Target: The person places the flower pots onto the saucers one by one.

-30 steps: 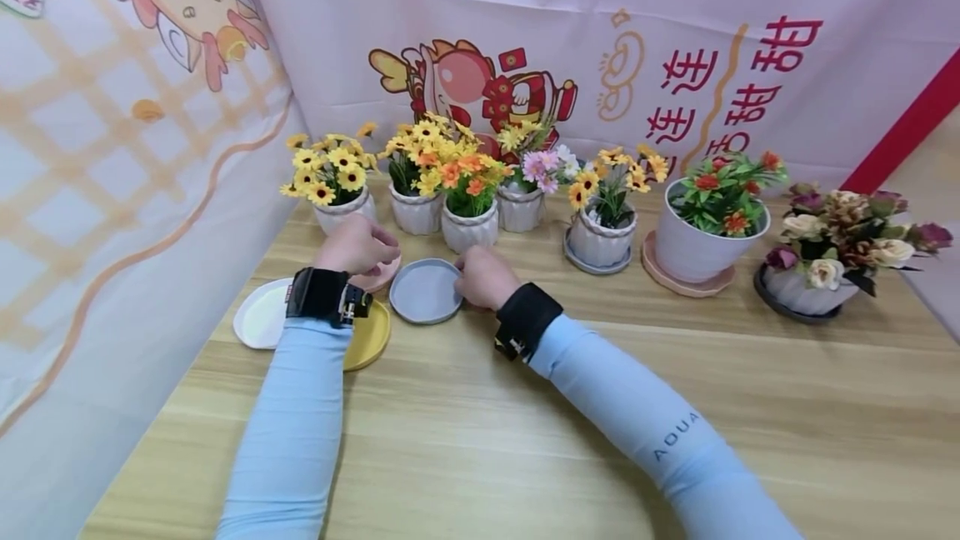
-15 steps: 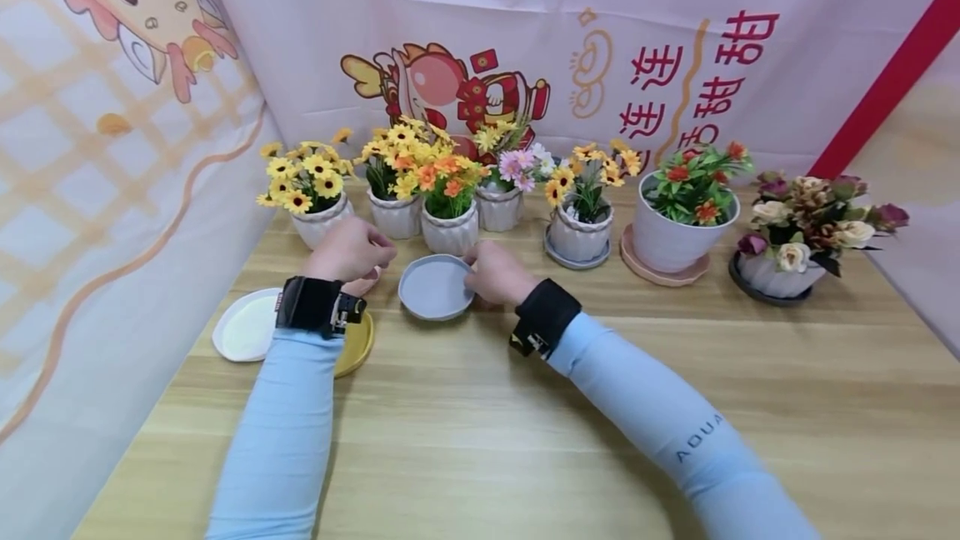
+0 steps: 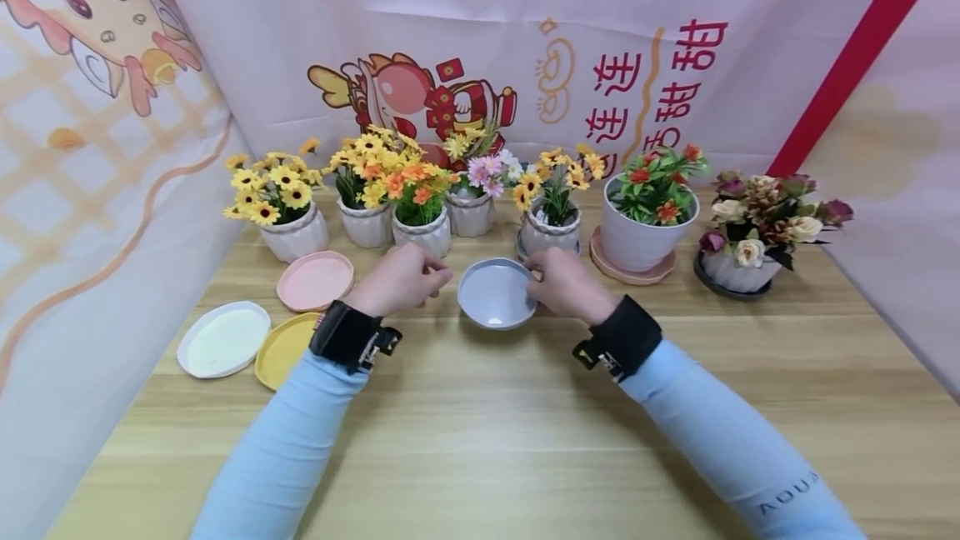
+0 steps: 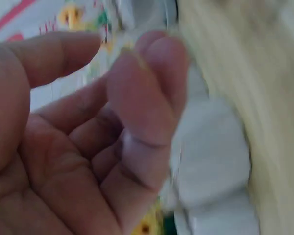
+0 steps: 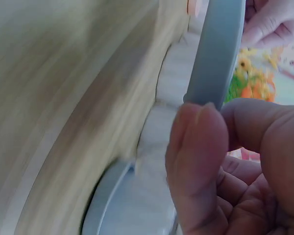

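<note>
Pinching the rim of the gray saucer (image 3: 497, 294) between thumb and fingers, your right hand (image 3: 567, 283) holds it from its right side, raised off the wooden table (image 3: 480, 440). The saucer is out in front of you, between your two hands. Your left hand (image 3: 401, 282) is near its left edge but apart from it, the fingers loosely bent and holding nothing.

Beyond your left wrist lie three more saucers: the pink saucer (image 3: 315, 280) farthest back, the white saucer (image 3: 223, 340) at the far left, and the yellow saucer (image 3: 285, 350) just beside the white one, partly hidden by your wrist.

Behind your hands you have a row of potted flowers. The pot with orange flowers (image 3: 422, 236) is nearest your left hand. Behind your right hand, the pot with orange-yellow flowers (image 3: 551, 236) sits on a saucer of its own. Farther right, the larger white pot (image 3: 637, 230) rests on a pink-beige saucer (image 3: 633, 268), and the planter of roses (image 3: 742, 273) on a dark one.
</note>
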